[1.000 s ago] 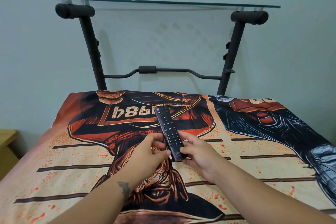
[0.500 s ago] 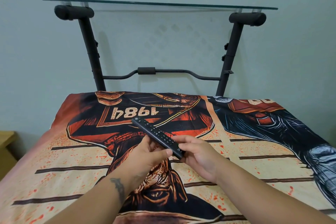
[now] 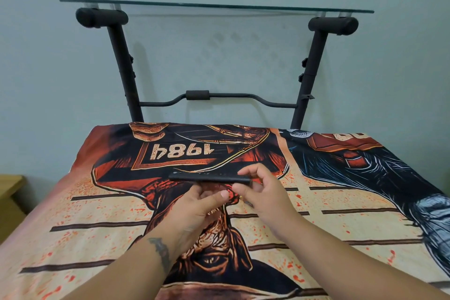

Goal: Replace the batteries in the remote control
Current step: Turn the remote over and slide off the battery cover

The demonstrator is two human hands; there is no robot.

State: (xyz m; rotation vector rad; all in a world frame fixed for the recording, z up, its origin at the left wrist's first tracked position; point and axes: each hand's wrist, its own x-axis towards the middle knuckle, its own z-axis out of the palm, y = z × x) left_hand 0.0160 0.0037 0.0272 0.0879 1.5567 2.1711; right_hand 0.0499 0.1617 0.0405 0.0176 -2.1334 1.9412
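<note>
A long black remote control (image 3: 209,177) hangs level above the bed, lying left to right and seen almost edge-on, its buttons barely showing along the top edge. My right hand (image 3: 264,193) pinches its right end between thumb and fingers. My left hand (image 3: 198,204) is under the remote's middle with the fingers curled up toward it; whether they touch it is hidden. No batteries are in view.
A printed orange, black and cream bedspread (image 3: 102,224) covers the bed below my hands. Behind the bed stands a black metal stand (image 3: 121,61) carrying a glass shelf (image 3: 219,5) against a pale wall. A wooden bedside table (image 3: 9,192) sits at the left edge.
The remote has swung from pointing away from me to lying sideways and has rolled onto its edge. Both hands rose slightly with it.
</note>
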